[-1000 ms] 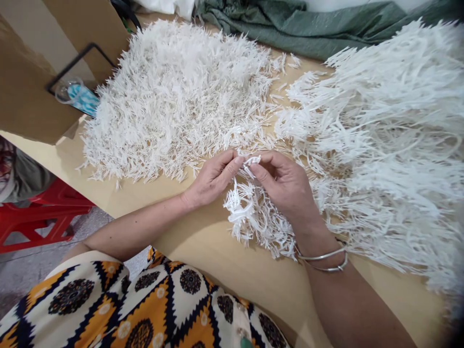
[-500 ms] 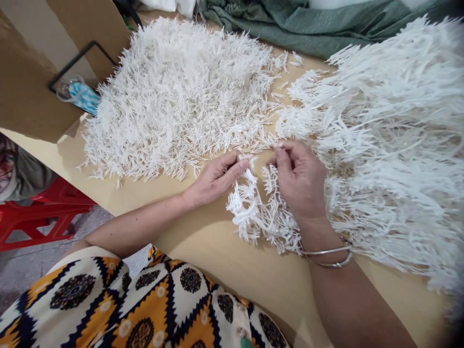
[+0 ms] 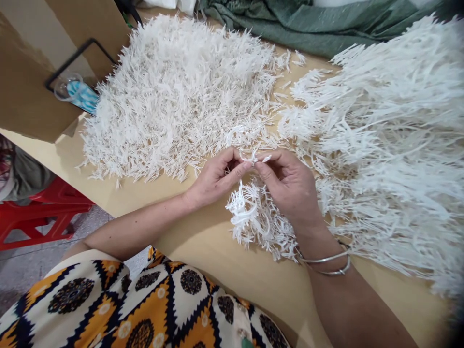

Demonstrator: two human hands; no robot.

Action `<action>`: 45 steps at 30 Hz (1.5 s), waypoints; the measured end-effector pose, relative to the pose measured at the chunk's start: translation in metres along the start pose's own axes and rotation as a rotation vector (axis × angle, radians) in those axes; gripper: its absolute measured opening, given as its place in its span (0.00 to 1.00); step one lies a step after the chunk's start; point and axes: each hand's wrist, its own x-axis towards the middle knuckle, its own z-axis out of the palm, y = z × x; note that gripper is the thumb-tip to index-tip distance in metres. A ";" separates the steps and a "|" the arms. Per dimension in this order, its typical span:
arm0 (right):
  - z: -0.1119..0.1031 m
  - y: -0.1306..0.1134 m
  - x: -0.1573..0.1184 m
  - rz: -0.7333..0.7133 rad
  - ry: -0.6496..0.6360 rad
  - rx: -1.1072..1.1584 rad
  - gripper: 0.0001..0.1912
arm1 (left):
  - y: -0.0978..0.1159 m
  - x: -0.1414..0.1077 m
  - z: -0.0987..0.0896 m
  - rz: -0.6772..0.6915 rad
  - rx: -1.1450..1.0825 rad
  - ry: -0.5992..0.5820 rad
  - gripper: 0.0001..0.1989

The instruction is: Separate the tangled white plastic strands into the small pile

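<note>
My left hand [image 3: 221,175] pinches a small white branched plastic sprig [image 3: 253,156] between thumb and forefinger. Right against it, my right hand [image 3: 290,183] is closed in a pinch at the same sprig, thumb tips nearly touching. Below the two hands lies a bunch of white branched strands [image 3: 253,217], partly hidden by the right hand and wrist. To the left and beyond spreads a large heap of short white sprigs [image 3: 181,96]. On the right is a pile of longer white strands [image 3: 391,154].
A cardboard box [image 3: 32,72] stands at the left, with a phone [image 3: 85,99] and a clear plastic cup [image 3: 65,87] in front. Green cloth [image 3: 290,29] lies along the back of the tan table [image 3: 203,241]. A red stool [image 3: 39,212] is on the floor at left.
My right hand has moved left to meet the left hand, and both now pinch at the sprig. The left hand has hardly moved.
</note>
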 end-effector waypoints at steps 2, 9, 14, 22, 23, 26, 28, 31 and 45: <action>0.002 0.000 -0.001 0.000 -0.021 -0.004 0.02 | 0.001 0.000 -0.001 0.029 0.069 -0.017 0.15; -0.001 0.013 0.004 -0.124 0.081 -0.393 0.03 | 0.013 0.001 -0.007 0.152 0.177 -0.137 0.18; -0.010 0.028 0.011 -0.052 0.218 -0.275 0.04 | 0.015 -0.002 -0.003 0.097 0.036 -0.203 0.14; -0.003 -0.002 0.003 -0.116 -0.037 -0.026 0.06 | 0.004 -0.003 0.001 0.008 0.039 -0.018 0.16; -0.003 -0.004 0.002 -0.121 -0.055 -0.032 0.04 | 0.004 -0.003 0.001 0.012 0.046 -0.017 0.16; -0.001 -0.003 0.002 -0.119 -0.079 -0.062 0.03 | 0.007 -0.002 -0.001 0.022 0.085 -0.026 0.16; 0.000 0.001 0.002 -0.130 -0.086 -0.121 0.04 | 0.009 -0.001 -0.002 0.038 0.098 -0.065 0.17; 0.001 0.009 0.002 -0.132 -0.045 -0.226 0.03 | 0.011 -0.002 -0.003 0.041 0.080 -0.115 0.19; 0.001 -0.007 -0.002 -0.143 -0.039 -0.109 0.04 | 0.010 -0.002 0.001 -0.122 -0.156 0.023 0.16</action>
